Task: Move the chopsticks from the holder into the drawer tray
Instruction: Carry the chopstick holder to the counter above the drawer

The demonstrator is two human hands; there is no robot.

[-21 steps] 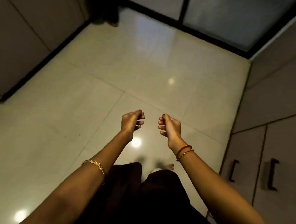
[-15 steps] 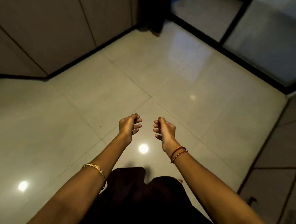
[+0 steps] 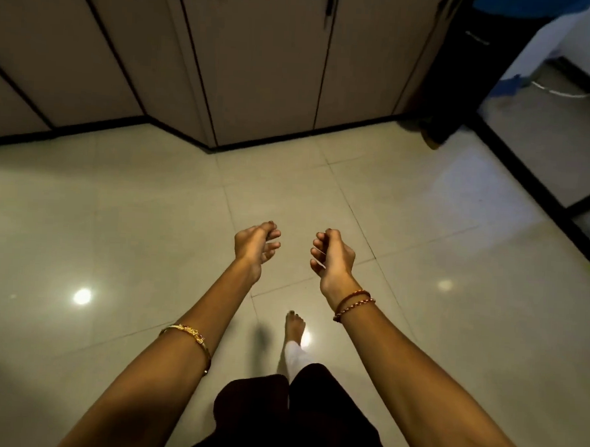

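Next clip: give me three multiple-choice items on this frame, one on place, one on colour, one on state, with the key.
1. Where do the cabinet doors stand?
A. behind the person
B. ahead, beyond the floor tiles
C. between the hands

2. What colour is the bangle on the left forearm?
A. gold
B. blue
C. white

3. What is in the left hand and right hand?
A. chopsticks
B. a holder
C. nothing

Key: 1 B, the doors fill the top of the view past the tiles. 2 A, it shines gold. 3 C, both hands are loosely curled, with nothing in either grip.
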